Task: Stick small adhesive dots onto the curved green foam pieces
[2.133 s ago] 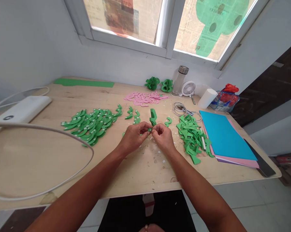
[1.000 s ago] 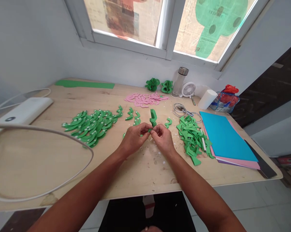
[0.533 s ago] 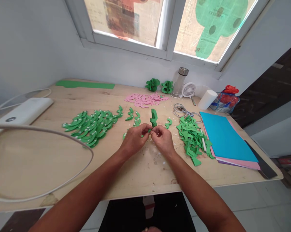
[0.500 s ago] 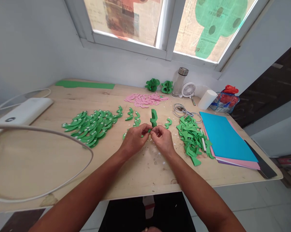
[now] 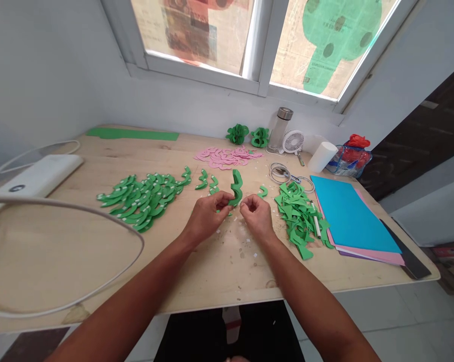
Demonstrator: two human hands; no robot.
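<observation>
My left hand pinches the lower end of a wavy green paper cutout, which stands up above the table and looks several layers thick. Just to its right, my right hand is closed in a pinch, apart from the cutout; whatever lies between its fingertips is too small to make out. Single wavy green pieces with white patches lie behind my left hand, partly hidden by it. One more curved green piece rests behind my right hand. A large heap of similar patched green pieces spreads to the left.
Green paper scraps with a white pen and blue sheets lie right. Behind are pink cutouts, tape rolls, two green paper balls, a bottle and a fan. A cable loops at left.
My hands have moved slightly apart. The right hand has come away from the green cutout, which stays in my left hand and has turned to show its wavy edge.
</observation>
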